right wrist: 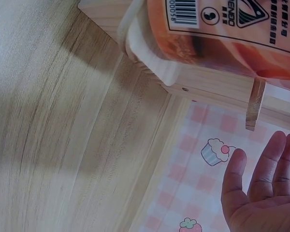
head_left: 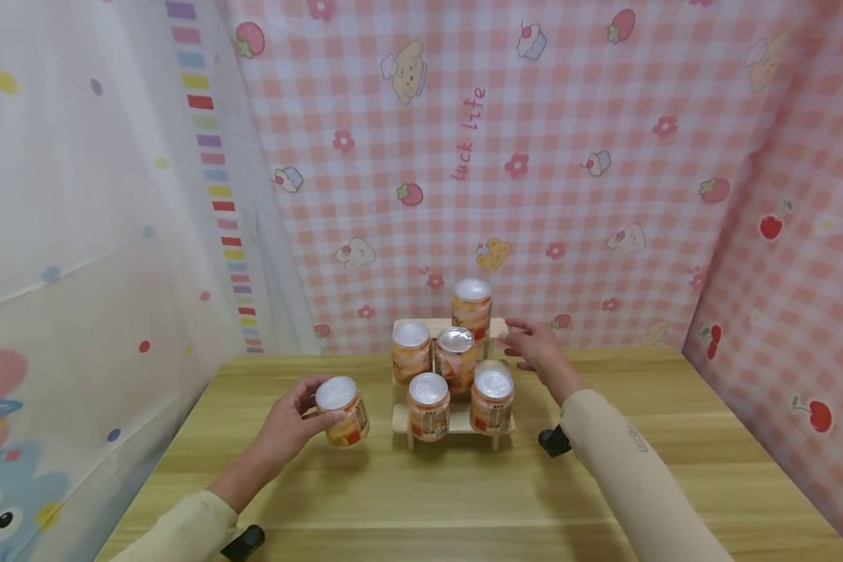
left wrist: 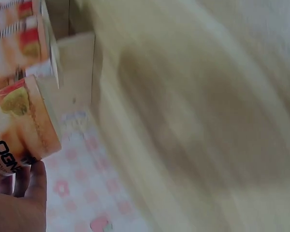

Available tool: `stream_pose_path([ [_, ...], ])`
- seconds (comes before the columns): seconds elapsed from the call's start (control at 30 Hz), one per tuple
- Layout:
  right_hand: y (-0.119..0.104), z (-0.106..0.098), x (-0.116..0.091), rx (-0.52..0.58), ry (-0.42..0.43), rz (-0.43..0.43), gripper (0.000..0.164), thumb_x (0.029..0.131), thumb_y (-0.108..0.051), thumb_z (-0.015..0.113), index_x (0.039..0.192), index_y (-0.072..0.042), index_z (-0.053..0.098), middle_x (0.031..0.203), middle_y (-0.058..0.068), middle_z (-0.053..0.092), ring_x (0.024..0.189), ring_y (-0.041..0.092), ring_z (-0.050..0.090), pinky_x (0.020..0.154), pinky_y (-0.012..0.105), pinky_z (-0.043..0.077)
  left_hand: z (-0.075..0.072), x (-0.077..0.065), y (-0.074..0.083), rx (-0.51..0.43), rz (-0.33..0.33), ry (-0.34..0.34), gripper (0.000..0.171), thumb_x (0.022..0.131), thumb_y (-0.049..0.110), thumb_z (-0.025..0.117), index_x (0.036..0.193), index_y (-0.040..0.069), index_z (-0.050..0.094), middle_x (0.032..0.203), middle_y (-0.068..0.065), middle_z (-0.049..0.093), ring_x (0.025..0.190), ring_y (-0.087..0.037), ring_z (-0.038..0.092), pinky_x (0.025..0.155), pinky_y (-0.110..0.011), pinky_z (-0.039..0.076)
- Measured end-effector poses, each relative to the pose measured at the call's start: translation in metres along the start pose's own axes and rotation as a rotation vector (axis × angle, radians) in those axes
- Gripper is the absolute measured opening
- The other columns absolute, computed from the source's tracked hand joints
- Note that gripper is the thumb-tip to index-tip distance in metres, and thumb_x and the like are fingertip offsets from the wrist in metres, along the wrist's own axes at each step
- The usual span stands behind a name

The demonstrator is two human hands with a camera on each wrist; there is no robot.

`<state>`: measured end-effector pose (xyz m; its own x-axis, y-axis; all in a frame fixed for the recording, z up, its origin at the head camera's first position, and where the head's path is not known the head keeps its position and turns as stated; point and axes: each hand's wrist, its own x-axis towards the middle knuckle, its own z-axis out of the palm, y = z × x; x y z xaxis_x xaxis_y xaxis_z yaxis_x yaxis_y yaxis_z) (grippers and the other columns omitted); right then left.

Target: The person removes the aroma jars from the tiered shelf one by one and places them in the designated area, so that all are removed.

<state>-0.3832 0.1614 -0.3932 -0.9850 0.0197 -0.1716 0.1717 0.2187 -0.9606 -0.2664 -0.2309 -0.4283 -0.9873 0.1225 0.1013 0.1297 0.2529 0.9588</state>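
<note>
My left hand (head_left: 288, 425) grips an orange-labelled can (head_left: 344, 421) with a silver lid, left of a small tiered wooden rack (head_left: 402, 421). The left wrist view shows fingers against the lower part of this can (left wrist: 24, 130). On the rack's top step, at the right, stands one similar can (head_left: 472, 304). The middle step bears a left can (head_left: 410, 363) and a central can (head_left: 457, 367); two more, a left one (head_left: 428, 417) and a right one (head_left: 492, 410), stand on the front step. Beside the rack's upper right end, my right hand (head_left: 537, 351) has its fingers extended, holding nothing.
The rack stands near the back of a wood-grain table (head_left: 323, 507). Behind it hangs a pink checked cloth (head_left: 393, 156), with a white patterned curtain (head_left: 77, 234) to the left and another cloth (head_left: 801, 312) to the right. Black straps' ends show at both wrists.
</note>
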Motion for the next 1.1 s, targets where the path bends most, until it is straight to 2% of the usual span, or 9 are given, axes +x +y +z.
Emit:
stream_pose_path([
  [0.17,-0.005,-0.003,0.002,0.01,-0.016,-0.01,0.055,0.101,-0.019,0.059,0.152,-0.01,0.04,0.142,0.021,0.051,0.128,0.039,0.051,0.103,0.054,0.043,0.021,-0.007,-0.002,-0.042,-0.023,-0.025,0.059,0.082,0.012,0.082,0.132,0.003,0.052,0.123,-0.016,0.059,0.113,-0.029,0.058,0.083,-0.032,0.055],
  [0.37,-0.007,-0.005,0.002,0.002,-0.014,-0.005,0.055,0.101,-0.019,0.059,0.152,-0.01,0.04,0.142,0.021,0.051,0.126,0.038,0.052,0.104,0.055,0.042,0.05,-0.017,-0.017,-0.04,-0.018,-0.097,0.057,0.079,0.013,0.085,0.126,0.003,0.055,0.116,-0.013,0.061,0.104,-0.026,0.062,0.083,-0.033,0.053],
  [0.47,-0.004,-0.006,0.003,0.002,-0.014,0.005,0.054,0.101,-0.02,0.059,0.152,-0.011,0.041,0.142,0.02,0.052,0.127,0.038,0.052,0.103,0.054,0.042,0.065,-0.022,-0.023,-0.053,-0.01,-0.127,0.058,0.078,0.011,0.085,0.126,0.001,0.055,0.117,-0.014,0.061,0.105,-0.025,0.061,0.086,-0.033,0.052],
  [0.63,0.0,-0.005,0.002,0.009,-0.015,0.003,0.055,0.101,-0.02,0.059,0.151,-0.012,0.041,0.141,0.019,0.053,0.127,0.037,0.052,0.101,0.053,0.043,0.084,-0.028,-0.023,-0.096,0.003,-0.158,0.061,0.076,0.008,0.086,0.127,-0.001,0.054,0.118,-0.014,0.06,0.106,-0.024,0.06,0.089,-0.033,0.052],
  [0.8,0.002,-0.004,0.002,0.016,-0.015,-0.006,0.055,0.1,-0.02,0.059,0.151,-0.011,0.041,0.141,0.019,0.053,0.127,0.038,0.052,0.1,0.053,0.044,0.095,-0.031,-0.021,-0.095,0.023,-0.181,0.062,0.075,0.009,0.087,0.127,0.0,0.054,0.117,-0.013,0.061,0.106,-0.024,0.06,0.091,-0.033,0.051],
  [1.1,0.003,-0.003,0.0,0.021,-0.025,-0.008,0.055,0.101,-0.02,0.058,0.152,-0.011,0.04,0.142,0.021,0.052,0.128,0.039,0.051,0.102,0.055,0.043,0.105,-0.035,-0.026,-0.097,0.041,-0.219,0.062,0.075,0.008,0.087,0.127,0.0,0.054,0.119,-0.012,0.062,0.105,-0.022,0.061,0.09,-0.033,0.051],
])
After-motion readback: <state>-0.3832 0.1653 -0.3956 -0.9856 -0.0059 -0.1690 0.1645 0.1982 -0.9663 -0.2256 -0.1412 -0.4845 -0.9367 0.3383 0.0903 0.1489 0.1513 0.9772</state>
